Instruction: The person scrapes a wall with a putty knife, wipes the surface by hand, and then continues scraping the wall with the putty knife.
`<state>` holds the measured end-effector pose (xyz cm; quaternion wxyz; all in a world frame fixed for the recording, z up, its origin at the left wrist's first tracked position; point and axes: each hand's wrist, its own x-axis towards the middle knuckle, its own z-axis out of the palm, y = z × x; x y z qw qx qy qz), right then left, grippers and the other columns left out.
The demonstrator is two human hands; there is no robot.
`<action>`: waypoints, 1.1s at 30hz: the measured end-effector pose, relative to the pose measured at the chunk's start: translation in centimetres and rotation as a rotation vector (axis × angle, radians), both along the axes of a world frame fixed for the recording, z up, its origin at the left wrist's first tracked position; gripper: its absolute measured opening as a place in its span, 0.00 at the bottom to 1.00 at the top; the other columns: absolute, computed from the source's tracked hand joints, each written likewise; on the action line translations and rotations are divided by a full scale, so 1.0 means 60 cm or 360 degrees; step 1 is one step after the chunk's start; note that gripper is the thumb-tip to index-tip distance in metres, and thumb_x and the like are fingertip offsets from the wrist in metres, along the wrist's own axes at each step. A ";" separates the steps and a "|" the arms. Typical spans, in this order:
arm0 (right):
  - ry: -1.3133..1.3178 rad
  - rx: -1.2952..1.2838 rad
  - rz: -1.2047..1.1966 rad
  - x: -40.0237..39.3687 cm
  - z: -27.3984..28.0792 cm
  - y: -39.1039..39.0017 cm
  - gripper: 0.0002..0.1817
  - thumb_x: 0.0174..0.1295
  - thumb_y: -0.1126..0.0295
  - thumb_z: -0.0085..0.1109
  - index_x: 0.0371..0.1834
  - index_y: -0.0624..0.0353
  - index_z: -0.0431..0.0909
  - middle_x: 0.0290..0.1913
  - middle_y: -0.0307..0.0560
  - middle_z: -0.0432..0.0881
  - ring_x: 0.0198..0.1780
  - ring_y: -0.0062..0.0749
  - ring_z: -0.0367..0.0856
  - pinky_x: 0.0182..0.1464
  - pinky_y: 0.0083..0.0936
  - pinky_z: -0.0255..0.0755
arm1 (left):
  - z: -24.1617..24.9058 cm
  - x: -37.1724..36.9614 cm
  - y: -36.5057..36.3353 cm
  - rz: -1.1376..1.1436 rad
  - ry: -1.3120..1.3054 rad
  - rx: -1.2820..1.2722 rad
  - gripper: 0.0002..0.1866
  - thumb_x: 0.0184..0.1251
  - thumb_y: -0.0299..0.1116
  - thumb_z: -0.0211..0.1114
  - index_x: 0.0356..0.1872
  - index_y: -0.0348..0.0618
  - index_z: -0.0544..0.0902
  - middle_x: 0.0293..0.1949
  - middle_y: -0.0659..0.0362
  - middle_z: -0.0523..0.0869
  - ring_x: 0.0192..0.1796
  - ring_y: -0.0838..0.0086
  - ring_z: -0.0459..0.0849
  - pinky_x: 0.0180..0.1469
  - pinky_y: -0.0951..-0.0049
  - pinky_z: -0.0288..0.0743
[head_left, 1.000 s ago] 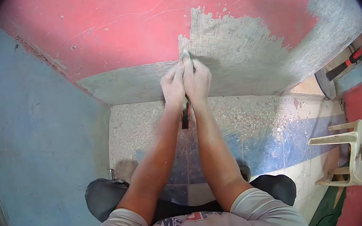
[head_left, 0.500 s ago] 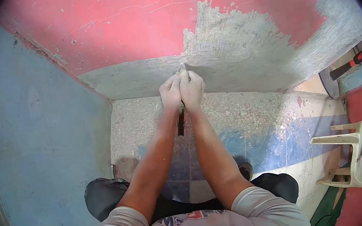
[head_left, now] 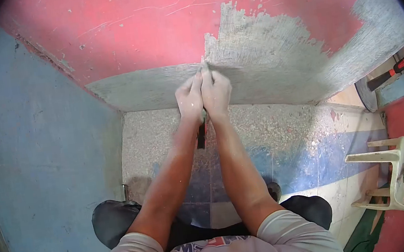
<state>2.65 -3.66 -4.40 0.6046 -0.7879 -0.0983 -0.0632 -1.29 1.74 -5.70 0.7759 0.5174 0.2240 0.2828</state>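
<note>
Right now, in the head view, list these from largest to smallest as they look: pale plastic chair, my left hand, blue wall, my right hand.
1. Blue wall
2. Pale plastic chair
3. Left hand and right hand: too alike to rank.

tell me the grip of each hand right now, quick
Left hand: closed on the black-and-red tool, against the right hand.
Right hand: closed on the same tool, fingertips by the wall.
</note>
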 end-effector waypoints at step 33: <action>-0.0137 -0.0006 -0.0018 -0.001 0.055 0.003 0.22 0.73 0.56 0.56 0.31 0.68 0.82 0.35 0.69 0.84 0.41 0.70 0.82 0.46 0.53 0.73 | 0.025 0.002 0.013 -0.0012 -0.0120 0.0115 0.12 0.81 0.34 0.63 0.47 0.35 0.89 0.41 0.64 0.87 0.43 0.82 0.82 0.46 0.77 0.78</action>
